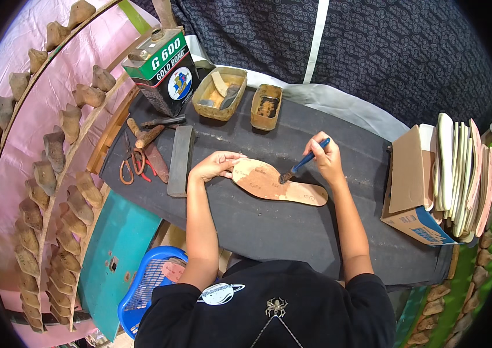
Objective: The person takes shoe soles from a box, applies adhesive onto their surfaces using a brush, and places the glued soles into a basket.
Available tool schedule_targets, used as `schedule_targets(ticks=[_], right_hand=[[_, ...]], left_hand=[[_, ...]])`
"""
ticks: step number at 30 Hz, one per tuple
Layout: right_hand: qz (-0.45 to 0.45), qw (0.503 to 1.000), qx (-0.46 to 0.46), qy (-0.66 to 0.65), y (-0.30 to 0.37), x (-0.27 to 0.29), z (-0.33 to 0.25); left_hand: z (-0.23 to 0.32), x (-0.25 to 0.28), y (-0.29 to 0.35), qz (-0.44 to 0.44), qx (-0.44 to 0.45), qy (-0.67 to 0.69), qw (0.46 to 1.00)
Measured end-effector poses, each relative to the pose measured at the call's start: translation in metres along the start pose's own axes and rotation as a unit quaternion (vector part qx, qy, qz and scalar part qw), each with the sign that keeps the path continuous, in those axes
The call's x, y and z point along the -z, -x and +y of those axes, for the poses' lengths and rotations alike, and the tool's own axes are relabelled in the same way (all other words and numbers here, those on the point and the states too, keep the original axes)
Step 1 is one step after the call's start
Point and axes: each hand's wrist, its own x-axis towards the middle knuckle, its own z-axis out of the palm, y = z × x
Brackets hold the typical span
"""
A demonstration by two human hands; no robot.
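Observation:
A tan shoe insole (301,192) lies across the dark work table, its wide end to the left and its narrow end to the right. My left hand (216,167) grips the rim of the wide end between thumb and fingers. In my right hand (328,155) is a brush (305,161) with a blue handle, held tilted. Its dark bristles touch the insole near the middle. The wide part shows a paler patch beside the browner surface.
Behind stand a metal can (162,72), a tub with scrapers (221,116) and a smaller stained tub (266,116). Scissors (137,161), a hammer (148,136) and a grey block (181,162) lie left. A cardboard box (408,174) of insoles stands right; shoe lasts (55,148) line racks.

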Motion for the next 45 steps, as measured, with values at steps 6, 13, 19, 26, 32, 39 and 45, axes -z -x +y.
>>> schedule_targets(ticks=[6, 13, 19, 26, 32, 39, 45], right_hand=[[0.103, 0.989, 0.032, -0.099, -0.012, 0.003, -0.003], [0.157, 0.975, 0.121, -0.102, -0.062, -0.024, 0.004], [0.095, 0.989, 0.067, 0.093, -0.093, -0.044, 0.023], [0.047, 0.987, 0.038, 0.147, -0.098, -0.049, 0.024], [0.090, 0.990, 0.059, 0.094, -0.100, -0.040, 0.026], [0.150, 0.983, 0.098, -0.032, -0.088, -0.030, 0.013], [0.182, 0.972, 0.095, -0.117, -0.041, -0.015, -0.008]], left_hand=[[-0.004, 0.005, -0.004, 0.012, -0.027, 0.059, 0.998], [0.001, 0.000, -0.001, 0.049, -0.038, 0.104, 0.993], [-0.001, 0.001, -0.002, 0.069, -0.065, 0.086, 0.992], [-0.005, 0.003, -0.006, 0.124, -0.102, 0.121, 0.980], [-0.005, 0.005, -0.008, 0.134, -0.113, 0.139, 0.975], [-0.009, 0.007, -0.011, 0.168, -0.138, 0.164, 0.962], [-0.013, 0.012, -0.014, 0.233, -0.150, 0.182, 0.944]])
